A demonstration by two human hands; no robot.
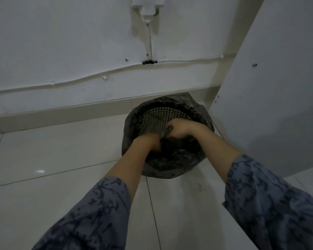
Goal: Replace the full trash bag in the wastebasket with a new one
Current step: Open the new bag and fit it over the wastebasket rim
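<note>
Patterned sleeves [90, 219] reach down. Both hands inside mesh wastebasket [161, 114]: right hand [179, 128] pinches black trash bag [173, 156] film; left hand [150, 143] buried, grip unclear. Bag directly beneath both.

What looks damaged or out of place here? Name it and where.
On the wall, the white cable has a blackened, scorched-looking junction, with small holes nearby. Nothing has spilled around the wastebasket.
</note>
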